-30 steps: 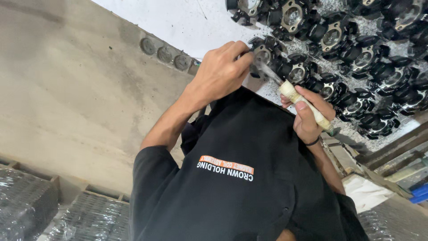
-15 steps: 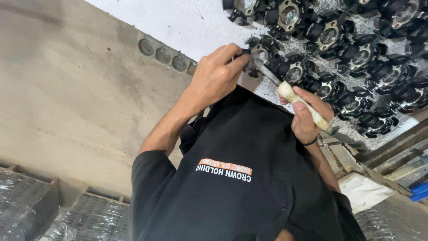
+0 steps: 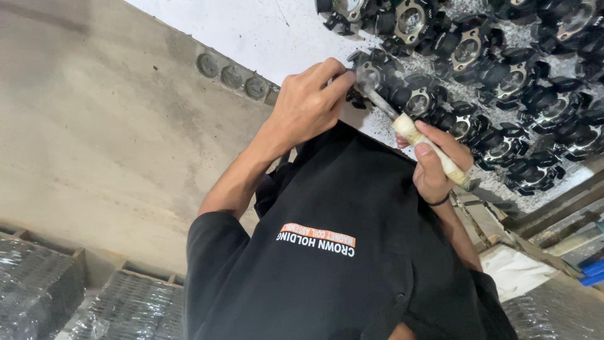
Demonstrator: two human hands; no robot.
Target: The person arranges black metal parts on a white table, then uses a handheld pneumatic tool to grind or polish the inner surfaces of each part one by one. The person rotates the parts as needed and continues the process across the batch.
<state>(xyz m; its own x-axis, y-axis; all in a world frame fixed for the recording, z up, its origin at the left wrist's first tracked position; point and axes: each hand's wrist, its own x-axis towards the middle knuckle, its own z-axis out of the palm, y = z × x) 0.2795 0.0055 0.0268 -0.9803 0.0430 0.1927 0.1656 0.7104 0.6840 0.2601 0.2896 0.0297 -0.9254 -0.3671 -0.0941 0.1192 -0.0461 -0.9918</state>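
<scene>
My left hand [image 3: 308, 107] pinches a small black metal part [image 3: 367, 74] at the edge of a white table [image 3: 277, 31]. A hammer [image 3: 412, 135] with a pale wooden handle is gripped in my right hand [image 3: 434, 160]. Its metal end rests against the pinched part, right by my left fingertips. Beyond both hands lies a heap of black round metal parts [image 3: 503, 75] with silvery centres. My black shirt [image 3: 340, 264] fills the lower middle of the view.
Three grey round discs [image 3: 231, 75] lie in a row on the table's near edge. Bare concrete floor [image 3: 94, 138] spreads to the left. Wooden crates of wrapped dark parts [image 3: 38, 289] stand at the bottom left. A wooden frame [image 3: 553, 208] and a blue object [image 3: 594, 271] are at right.
The hammer's metal end has crept slightly closer to my left fingertips. Both hands keep their grip, and the view has shifted a little.
</scene>
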